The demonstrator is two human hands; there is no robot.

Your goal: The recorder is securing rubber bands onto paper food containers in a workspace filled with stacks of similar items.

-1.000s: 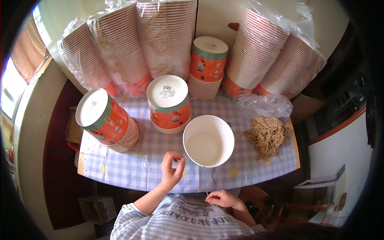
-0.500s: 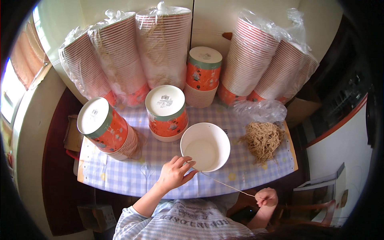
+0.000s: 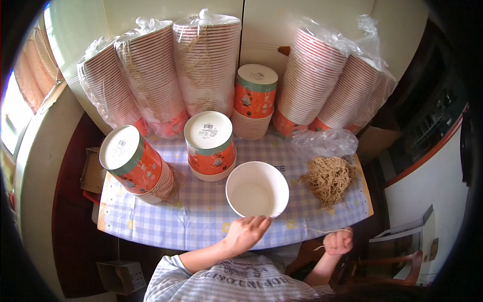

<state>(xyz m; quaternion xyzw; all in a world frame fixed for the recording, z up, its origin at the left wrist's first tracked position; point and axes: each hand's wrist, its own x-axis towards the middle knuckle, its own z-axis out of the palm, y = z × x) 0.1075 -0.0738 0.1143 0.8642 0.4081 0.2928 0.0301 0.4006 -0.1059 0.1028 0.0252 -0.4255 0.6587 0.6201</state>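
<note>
An open white paper bucket (image 3: pixel 251 199) stands upright near the table's front edge. My left hand (image 3: pixel 247 232) is closed at the bucket's near rim, its fingertips pinched where a thin tan string (image 3: pixel 312 229) begins. The string runs to the right, nearly level. It ends in my right hand (image 3: pixel 337 242), which is closed on it in front of the table, with a short loose tail sticking out on its left. Whether the string passes through the bucket wall is hidden by my left fingers. A tangled heap of the same tan string (image 3: pixel 329 182) lies at the table's right.
Upside-down orange and green paper buckets (image 3: pixel 210 148) stand behind, with a stack of them at the left (image 3: pixel 138 163) and another farther back (image 3: pixel 255 100). Tall plastic-wrapped bucket stacks (image 3: pixel 206 65) line the wall. A crumpled clear bag (image 3: pixel 327 142) lies behind the string heap.
My left hand has moved right along the near rim, its fingers now closed together. My right hand has risen slightly, and the string now runs flatter with a loose tail showing.
</note>
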